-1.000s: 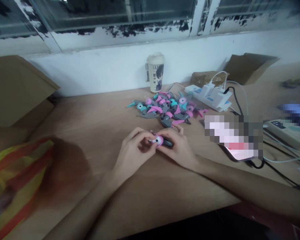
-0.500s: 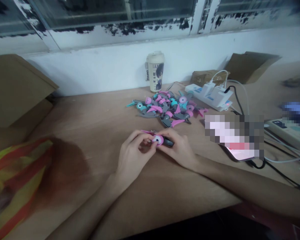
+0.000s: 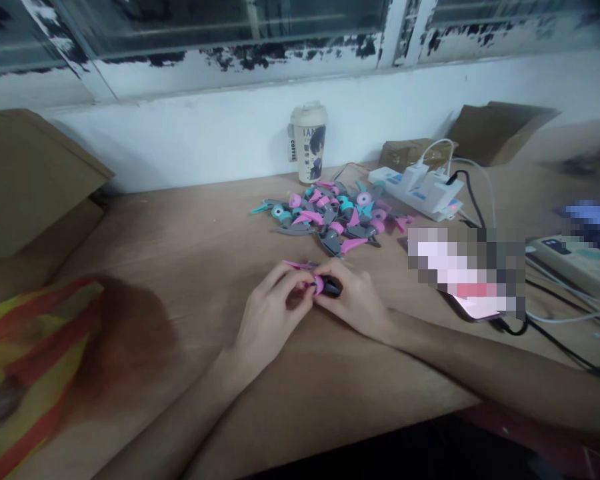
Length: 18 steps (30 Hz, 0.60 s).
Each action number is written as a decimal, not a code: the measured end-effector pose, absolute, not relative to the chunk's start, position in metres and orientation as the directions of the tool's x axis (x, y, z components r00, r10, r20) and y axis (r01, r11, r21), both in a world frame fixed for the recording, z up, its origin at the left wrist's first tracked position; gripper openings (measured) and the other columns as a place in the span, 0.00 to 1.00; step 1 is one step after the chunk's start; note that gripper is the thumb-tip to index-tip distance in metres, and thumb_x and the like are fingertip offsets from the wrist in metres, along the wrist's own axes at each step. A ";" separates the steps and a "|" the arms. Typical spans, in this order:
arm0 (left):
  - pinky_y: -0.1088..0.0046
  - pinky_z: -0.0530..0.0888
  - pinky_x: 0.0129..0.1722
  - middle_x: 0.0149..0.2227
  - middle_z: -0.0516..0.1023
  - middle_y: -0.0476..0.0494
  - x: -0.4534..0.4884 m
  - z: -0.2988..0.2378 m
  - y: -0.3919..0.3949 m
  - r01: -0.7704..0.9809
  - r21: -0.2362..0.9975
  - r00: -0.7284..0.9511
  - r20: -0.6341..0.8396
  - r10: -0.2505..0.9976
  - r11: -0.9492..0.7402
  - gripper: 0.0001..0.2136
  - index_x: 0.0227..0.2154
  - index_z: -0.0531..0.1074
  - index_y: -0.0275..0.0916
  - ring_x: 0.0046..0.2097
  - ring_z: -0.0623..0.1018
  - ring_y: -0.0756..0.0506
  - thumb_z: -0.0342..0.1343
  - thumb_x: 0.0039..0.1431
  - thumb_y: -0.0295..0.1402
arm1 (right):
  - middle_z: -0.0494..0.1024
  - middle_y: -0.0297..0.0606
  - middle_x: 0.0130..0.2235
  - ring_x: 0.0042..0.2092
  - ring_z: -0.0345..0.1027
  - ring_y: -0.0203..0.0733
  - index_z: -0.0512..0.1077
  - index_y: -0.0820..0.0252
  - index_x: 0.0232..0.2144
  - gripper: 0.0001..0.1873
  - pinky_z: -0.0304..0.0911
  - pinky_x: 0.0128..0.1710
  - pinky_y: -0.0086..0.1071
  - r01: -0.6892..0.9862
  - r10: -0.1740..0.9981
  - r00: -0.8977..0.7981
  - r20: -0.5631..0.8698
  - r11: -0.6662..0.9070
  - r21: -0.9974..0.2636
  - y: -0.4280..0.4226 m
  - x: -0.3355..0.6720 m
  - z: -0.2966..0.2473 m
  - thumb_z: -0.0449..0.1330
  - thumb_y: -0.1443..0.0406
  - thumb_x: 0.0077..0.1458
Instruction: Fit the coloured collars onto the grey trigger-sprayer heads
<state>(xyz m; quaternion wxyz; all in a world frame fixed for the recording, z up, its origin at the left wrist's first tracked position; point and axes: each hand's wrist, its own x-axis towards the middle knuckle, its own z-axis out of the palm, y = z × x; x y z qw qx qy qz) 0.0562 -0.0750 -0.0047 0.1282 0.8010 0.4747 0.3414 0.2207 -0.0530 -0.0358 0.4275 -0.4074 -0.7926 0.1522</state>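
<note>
A pink and dark grey plastic piece [image 3: 319, 285] with a round pink end is between my hands, low over the front part of the table. My right hand [image 3: 355, 293] is closed around its dark body, thumb and forefinger near the pink ring. The ring's face is turned toward my left hand [image 3: 270, 307]. My left thumb and forefinger are pinched together right at that face; what they hold, if anything, is too small and too hidden to name. A pointed pink part [image 3: 297, 265] shows behind the left fingers. Beyond lies a pile of similar pink, teal and grey pieces [image 3: 330, 215].
A lidded coffee cup [image 3: 309, 143] stands behind the pile. To the right are a white power strip [image 3: 420, 193] with chargers and cables, and a phone [image 3: 480, 308]. A red and yellow striped bag [image 3: 40, 360] and a cardboard box [image 3: 35, 180] are at the left.
The plastic piece has turned, so its white face with the dark centre has swung from facing me toward my left hand. Both hands stay in nearly the same place.
</note>
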 end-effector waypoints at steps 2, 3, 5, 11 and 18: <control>0.74 0.72 0.37 0.37 0.71 0.48 0.056 -0.004 -0.074 0.642 0.562 0.329 0.413 0.850 -0.521 0.04 0.34 0.71 0.42 0.36 0.74 0.50 0.52 0.58 0.28 | 0.73 0.34 0.33 0.36 0.69 0.38 0.67 0.56 0.32 0.05 0.63 0.34 0.30 0.532 0.781 -0.293 0.551 0.612 -0.585 -0.053 0.220 -0.036 0.60 0.65 0.51; 0.74 0.72 0.37 0.37 0.71 0.48 0.055 -0.004 -0.073 0.635 0.577 0.325 0.404 0.855 -0.514 0.04 0.34 0.71 0.42 0.36 0.74 0.50 0.53 0.58 0.28 | 0.73 0.34 0.33 0.35 0.69 0.38 0.66 0.57 0.32 0.05 0.63 0.34 0.30 0.536 0.784 -0.289 0.550 0.608 -0.586 -0.053 0.219 -0.036 0.60 0.65 0.51; 0.74 0.72 0.38 0.36 0.71 0.48 0.055 -0.003 -0.073 0.633 0.593 0.312 0.393 0.865 -0.498 0.04 0.33 0.72 0.42 0.37 0.73 0.50 0.53 0.58 0.29 | 0.73 0.34 0.33 0.36 0.68 0.39 0.66 0.57 0.31 0.06 0.62 0.34 0.30 0.542 0.791 -0.283 0.543 0.599 -0.590 -0.053 0.218 -0.035 0.60 0.64 0.51; 0.72 0.72 0.34 0.38 0.70 0.47 0.064 -0.009 -0.082 0.654 0.647 0.158 0.391 0.907 -0.393 0.07 0.35 0.67 0.41 0.38 0.73 0.47 0.57 0.54 0.35 | 0.72 0.36 0.34 0.37 0.67 0.41 0.65 0.57 0.33 0.07 0.62 0.33 0.32 0.579 0.810 -0.297 0.506 0.574 -0.579 -0.053 0.218 -0.034 0.60 0.65 0.50; 0.69 0.73 0.36 0.40 0.70 0.45 0.063 -0.014 -0.077 0.707 0.633 0.102 0.351 0.931 -0.316 0.08 0.37 0.67 0.41 0.38 0.74 0.47 0.55 0.54 0.32 | 0.73 0.39 0.41 0.44 0.67 0.42 0.66 0.59 0.41 0.15 0.64 0.42 0.35 0.474 0.765 -0.386 0.516 0.644 -0.600 -0.049 0.217 -0.034 0.61 0.68 0.49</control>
